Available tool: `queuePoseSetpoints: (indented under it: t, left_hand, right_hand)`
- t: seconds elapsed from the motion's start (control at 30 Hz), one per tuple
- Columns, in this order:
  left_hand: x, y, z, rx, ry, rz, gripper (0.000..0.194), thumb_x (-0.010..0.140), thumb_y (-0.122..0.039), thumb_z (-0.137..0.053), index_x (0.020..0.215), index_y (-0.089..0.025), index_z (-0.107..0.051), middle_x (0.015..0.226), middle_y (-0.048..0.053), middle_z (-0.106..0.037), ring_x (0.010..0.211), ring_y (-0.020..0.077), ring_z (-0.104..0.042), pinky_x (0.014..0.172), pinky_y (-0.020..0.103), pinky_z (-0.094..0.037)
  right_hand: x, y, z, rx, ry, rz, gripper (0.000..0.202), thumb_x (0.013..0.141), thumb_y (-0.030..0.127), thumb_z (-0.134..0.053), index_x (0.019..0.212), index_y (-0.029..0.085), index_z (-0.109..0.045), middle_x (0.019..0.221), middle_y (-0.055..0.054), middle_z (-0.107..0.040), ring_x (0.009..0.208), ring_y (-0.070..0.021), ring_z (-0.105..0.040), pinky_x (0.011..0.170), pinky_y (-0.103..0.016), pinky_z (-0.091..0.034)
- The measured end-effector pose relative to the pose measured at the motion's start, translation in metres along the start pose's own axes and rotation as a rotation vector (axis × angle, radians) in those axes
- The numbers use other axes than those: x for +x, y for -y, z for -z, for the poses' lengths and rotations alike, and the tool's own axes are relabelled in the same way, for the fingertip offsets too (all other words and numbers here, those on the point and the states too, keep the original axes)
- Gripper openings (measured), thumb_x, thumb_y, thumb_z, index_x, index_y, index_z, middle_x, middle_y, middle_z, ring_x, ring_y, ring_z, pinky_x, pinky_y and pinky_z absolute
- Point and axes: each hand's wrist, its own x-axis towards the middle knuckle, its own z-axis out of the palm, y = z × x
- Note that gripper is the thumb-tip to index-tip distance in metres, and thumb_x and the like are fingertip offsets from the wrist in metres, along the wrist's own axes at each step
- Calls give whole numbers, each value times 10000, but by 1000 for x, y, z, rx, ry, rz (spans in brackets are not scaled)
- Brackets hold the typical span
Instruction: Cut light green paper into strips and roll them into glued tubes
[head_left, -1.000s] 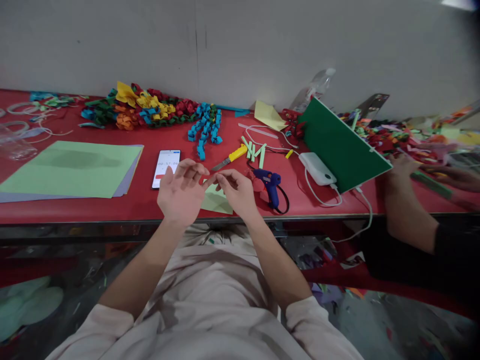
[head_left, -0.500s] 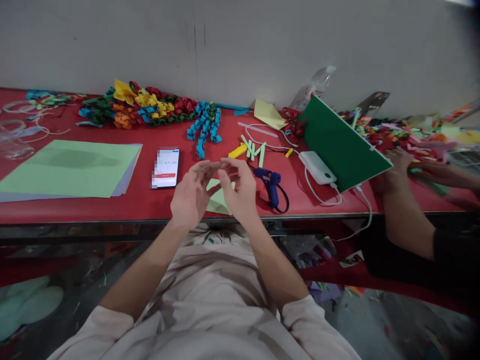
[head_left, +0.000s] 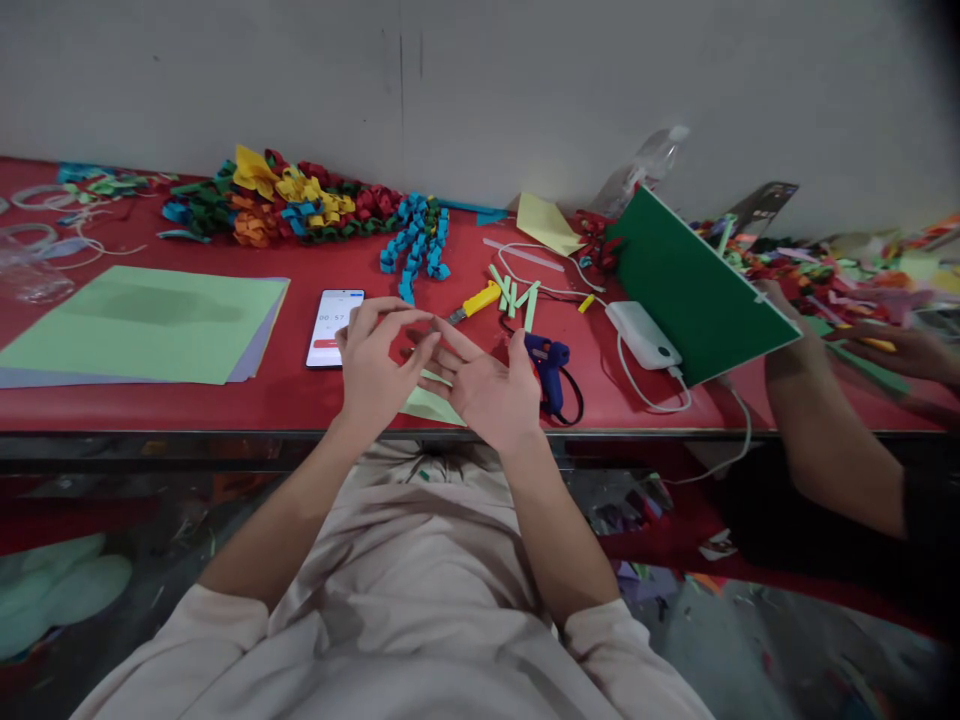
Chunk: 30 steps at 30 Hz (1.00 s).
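In front of me both hands meet over the table's near edge. The fingers of my left hand (head_left: 379,365) curl into a pinch at the fingertips of my right hand; anything small between them is too tiny to make out. Palm up, my right hand (head_left: 495,395) is open with its fingers stretched out. Under them lies a light green piece of paper (head_left: 435,406), partly covered. Just right of my right hand is a blue glue gun (head_left: 550,365). A yellow utility knife (head_left: 480,300) and several pale green strips (head_left: 531,305) lie beyond the hands.
A phone (head_left: 330,330) and stacked paper sheets (head_left: 150,325) lie left. Colourful curled-paper chains (head_left: 300,205) line the back. Right are a white power bank (head_left: 643,335) with cables, a leaning green board (head_left: 682,285) and a bottle (head_left: 652,160). Another person's hands (head_left: 900,350) work beyond the board.
My right hand has turned palm up and opened out. The left fingers have come to its fingertips. The view has shifted slightly; the other person's hands have moved a little.
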Motion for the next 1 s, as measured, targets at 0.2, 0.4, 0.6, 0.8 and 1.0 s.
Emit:
queuePoseSetpoints:
  t: [0.2, 0.4, 0.6, 0.8, 1.0]
  left_hand:
    - [7, 4, -4, -141, 122, 127, 143, 858, -366, -752, 849, -225, -771, 1089, 53, -713, 1085, 252, -643, 1011, 429, -461]
    - [8, 14, -2, -307, -73, 163, 141, 958, -321, -605, 926, -212, -689, 1074, 52, -677, 1065, 201, -638, 958, 352, -491]
    - [-6, 27, 8, -29, 232, -30, 346, 951, -117, -414, 1197, -216, -636, 1270, 92, -640, 1218, 239, -581, 1039, 419, -446]
    - [-23, 32, -4, 378, 472, -3, 212, 926, -309, -628, 1116, -218, -654, 1313, 109, -643, 1251, 339, -539, 1015, 554, -400]
    - [-21, 35, -6, 31, 379, 133, 291, 929, -444, -612, 1114, -222, -642, 1223, 133, -650, 1257, 364, -528, 1065, 608, -376]
  right_hand:
    - [2, -4, 2, -141, -23, -27, 975, 849, 882, -79, 1496, 285, -499, 1256, -103, -699, 1184, -278, -638, 932, -446, -547]
    - [-2, -2, 6, -364, -42, 74, 934, 903, 821, -10, 1477, 289, -519, 1336, -104, -668, 1143, -261, -664, 889, -418, -560]
    - [-4, -9, 34, -1143, -360, 411, 396, 1007, 475, -439, 1098, 208, -717, 1096, -117, -724, 1054, -263, -642, 989, -437, -501]
    - [-5, -9, 34, -1147, -338, 348, 536, 922, 587, -534, 1281, 208, -656, 1402, -164, -591, 1353, -338, -478, 1167, -561, -341]
    - [-35, 11, -5, -164, 68, 198, 881, 822, 915, -122, 1556, 459, -294, 1602, -17, -421, 1493, -320, -363, 1102, -615, -390]
